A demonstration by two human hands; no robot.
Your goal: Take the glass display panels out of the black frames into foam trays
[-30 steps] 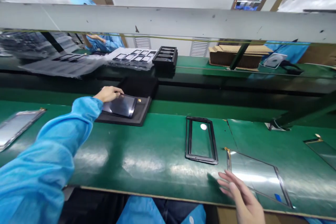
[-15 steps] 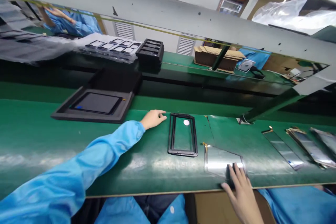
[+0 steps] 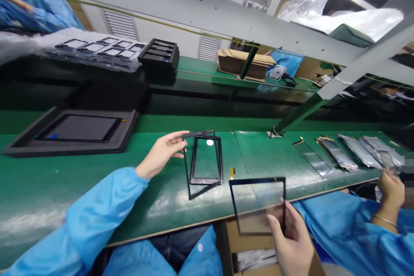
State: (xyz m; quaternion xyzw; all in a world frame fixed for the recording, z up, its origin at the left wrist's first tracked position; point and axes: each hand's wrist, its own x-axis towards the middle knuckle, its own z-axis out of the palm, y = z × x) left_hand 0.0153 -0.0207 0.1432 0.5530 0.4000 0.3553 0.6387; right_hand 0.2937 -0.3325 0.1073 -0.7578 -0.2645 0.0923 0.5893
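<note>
My left hand (image 3: 161, 153) pinches the upper left side of a thin black rectangular frame (image 3: 186, 172), holding it tilted above the bench. Behind and partly under it, a second black frame (image 3: 221, 159) lies flat, with a white round spot (image 3: 210, 142) showing inside its opening. In my right hand (image 3: 293, 239) is a clear glass touch panel (image 3: 258, 200) with a black border, gripped at its right side and raised over the bench's front edge. An orange flex cable (image 3: 232, 173) sticks up from the panel's top left corner.
A dark foam box (image 3: 129, 131) at left holds a black screen (image 3: 80, 128). Several glass panels (image 3: 336, 153) lie along the right of the green bench (image 3: 168, 211). A co-worker's hand (image 3: 390, 189) is at far right. A slanted post (image 3: 300, 114) stands behind.
My left hand has taken hold of the upper black frame and lifted it off the other. My right hand has picked the glass panel up from the bench. The view has shifted right.
</note>
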